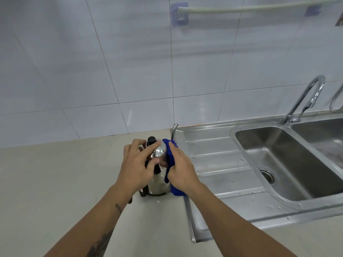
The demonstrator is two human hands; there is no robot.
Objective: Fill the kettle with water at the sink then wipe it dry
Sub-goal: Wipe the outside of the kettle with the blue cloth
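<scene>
Standing on beige counter (65, 182) — kettle (158, 182), sink (213, 164) beside.

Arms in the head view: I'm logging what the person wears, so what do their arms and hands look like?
Both forearms are bare, with no sleeves in view. The left hand and right hand wear no gloves, rings or watch that I can see. The left forearm carries dark tattoos: a small one near the wrist and a larger one toward the elbow.

Hands (138, 165) wiping kettle (157, 154), blue cloth (171, 160)
</scene>
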